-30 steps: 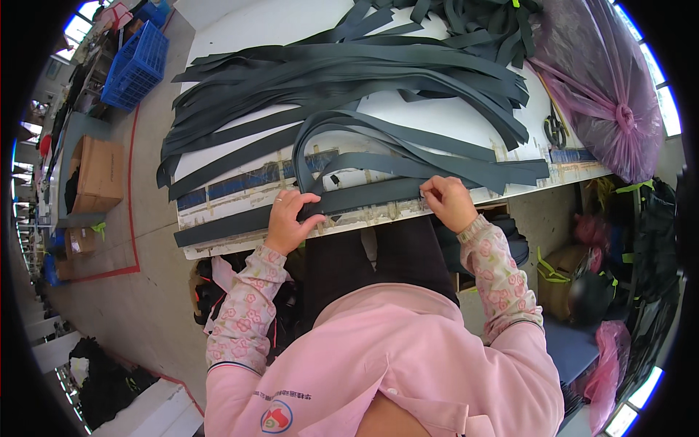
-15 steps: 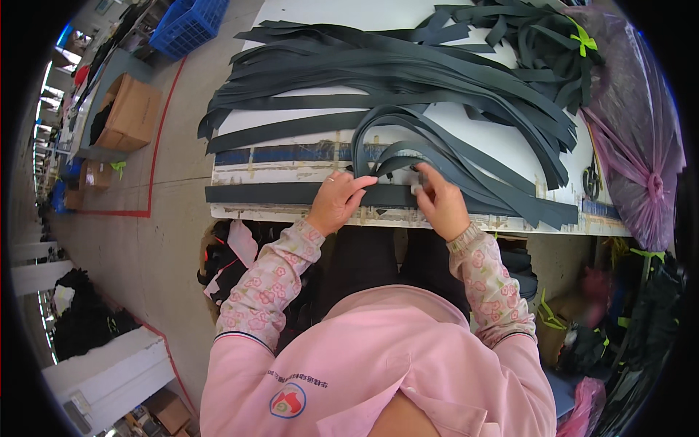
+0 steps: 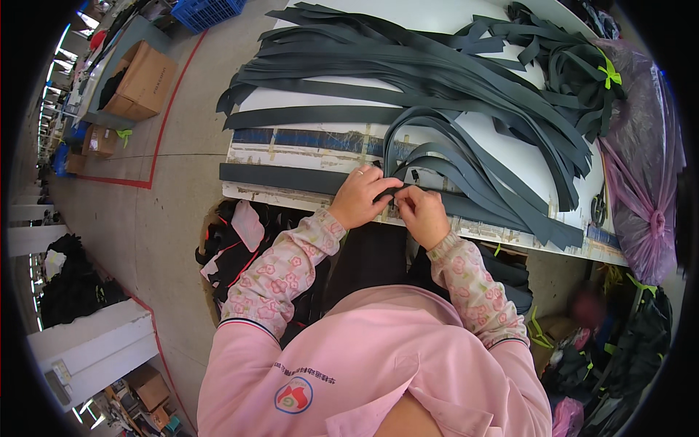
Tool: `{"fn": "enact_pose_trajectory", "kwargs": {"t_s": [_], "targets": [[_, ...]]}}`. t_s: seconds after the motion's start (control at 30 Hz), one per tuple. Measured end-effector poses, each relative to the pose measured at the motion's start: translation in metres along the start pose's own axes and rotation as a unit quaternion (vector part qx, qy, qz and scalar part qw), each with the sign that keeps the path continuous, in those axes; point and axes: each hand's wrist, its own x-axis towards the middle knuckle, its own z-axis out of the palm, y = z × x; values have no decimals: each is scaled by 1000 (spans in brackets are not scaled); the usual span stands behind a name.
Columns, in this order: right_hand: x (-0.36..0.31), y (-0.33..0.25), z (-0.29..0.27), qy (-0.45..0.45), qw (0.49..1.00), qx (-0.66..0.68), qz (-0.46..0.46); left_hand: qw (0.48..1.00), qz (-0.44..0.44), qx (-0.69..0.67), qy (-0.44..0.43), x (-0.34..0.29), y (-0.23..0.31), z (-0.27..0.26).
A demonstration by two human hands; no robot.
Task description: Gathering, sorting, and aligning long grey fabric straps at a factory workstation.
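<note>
A long dark grey strip of webbing point(image 3: 284, 175) runs along the near edge of the white table. Over it is my left hand point(image 3: 360, 197), closed, thumb and index finger pinching at the strip. Right beside it my right hand point(image 3: 424, 215) is closed too, fingertips pressed together and almost touching the left fingertips. What the right fingertips hold is hidden. Behind the hands, several strips curve up in a loop point(image 3: 422, 120) and run down to the right, their cut ends point(image 3: 564, 233) gathered near the table's edge.
A broad pile of the same strips point(image 3: 378, 58) covers the table's far part. A bundle tied with a yellow-green ribbon point(image 3: 610, 73) lies far right, near a pink plastic bag point(image 3: 641, 160). Black scissors point(image 3: 598, 209) rest at the right edge. Dark fabric pieces point(image 3: 244, 240) are below the table.
My right hand has moved left, up to my left hand, and its fingers have come together. The view has shifted, and the looped strips stand in much the same shape.
</note>
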Motion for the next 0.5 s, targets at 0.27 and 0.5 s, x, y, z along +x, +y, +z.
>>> {"fn": "enact_pose_trajectory", "kwargs": {"t_s": [0.27, 0.5], "targets": [[-22, 32, -57, 24, 967, 189, 169, 1000, -5, -1, -16, 3, 4, -1], [-72, 93, -139, 68, 977, 117, 165, 1000, -3, -6, -15, 3, 4, -5]]}}
